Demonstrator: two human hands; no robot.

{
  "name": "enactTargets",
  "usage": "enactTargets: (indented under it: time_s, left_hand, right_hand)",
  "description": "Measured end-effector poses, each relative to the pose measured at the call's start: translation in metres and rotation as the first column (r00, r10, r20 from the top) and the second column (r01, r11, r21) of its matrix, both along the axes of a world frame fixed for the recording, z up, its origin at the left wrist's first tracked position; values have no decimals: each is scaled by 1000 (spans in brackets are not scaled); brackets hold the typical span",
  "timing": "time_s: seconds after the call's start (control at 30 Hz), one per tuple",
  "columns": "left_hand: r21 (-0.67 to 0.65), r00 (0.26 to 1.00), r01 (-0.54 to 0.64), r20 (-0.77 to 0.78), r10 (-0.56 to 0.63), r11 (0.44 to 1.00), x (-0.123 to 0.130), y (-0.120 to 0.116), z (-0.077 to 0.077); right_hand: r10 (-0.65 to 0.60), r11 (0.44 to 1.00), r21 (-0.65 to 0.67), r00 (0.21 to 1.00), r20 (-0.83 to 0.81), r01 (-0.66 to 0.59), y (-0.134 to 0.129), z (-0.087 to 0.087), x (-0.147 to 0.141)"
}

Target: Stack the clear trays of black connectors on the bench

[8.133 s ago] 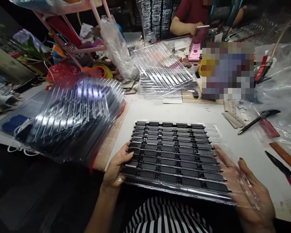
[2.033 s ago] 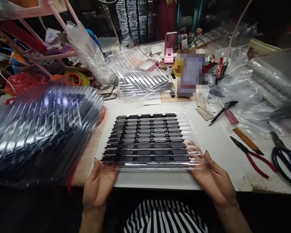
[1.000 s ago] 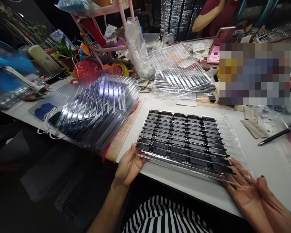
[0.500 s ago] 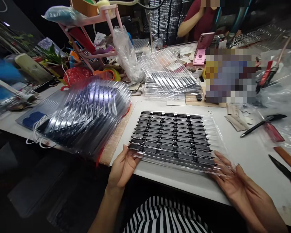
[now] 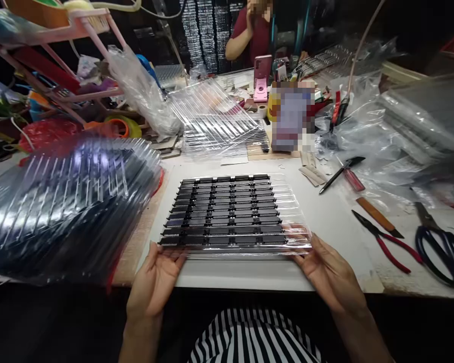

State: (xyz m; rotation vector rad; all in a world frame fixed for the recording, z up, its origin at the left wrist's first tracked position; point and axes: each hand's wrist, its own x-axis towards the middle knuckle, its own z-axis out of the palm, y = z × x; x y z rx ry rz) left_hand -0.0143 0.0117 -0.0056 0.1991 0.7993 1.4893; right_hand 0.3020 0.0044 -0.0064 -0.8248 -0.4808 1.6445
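Note:
A clear plastic tray (image 5: 293, 212) with ribbed slots carries rows of black, comb-toothed electronic parts (image 5: 219, 217); its right-hand strip holds none. My left hand (image 5: 157, 275) grips the near left corner, thumb at the edge and fingers underneath. On the near right corner my right hand (image 5: 327, 269) is closed, with its fingers showing through the clear plastic from below. The tray sits just over a white board (image 5: 212, 275) at the table's front edge; whether its far side touches the board I cannot tell.
Stacked filled trays (image 5: 68, 201) lie at left, clear trays (image 5: 215, 116) behind. Pliers (image 5: 386, 239), scissors (image 5: 439, 247), a black pen-like tool (image 5: 340, 176) and plastic bags (image 5: 378, 151) are at right. A pink rack (image 5: 94, 30) and phone stand (image 5: 261, 83) stand farther back, near another person (image 5: 249, 38).
My view has turned to the right, bringing the scissors and pliers fully into sight. The tray is now squarer to me, still held in both hands.

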Motion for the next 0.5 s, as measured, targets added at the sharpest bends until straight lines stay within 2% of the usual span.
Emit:
enactTargets:
  time_s: [0.2,0.5]
  left_hand:
    - [53,1000,-2,5,2,999,4,1,2]
    - [15,1000,-4,0,4,1000,4,4,1]
  right_hand:
    - [-19,1000,17,998,-58,20,0,-2,-1]
    - [-26,999,19,999,-36,27,2,-6,0]
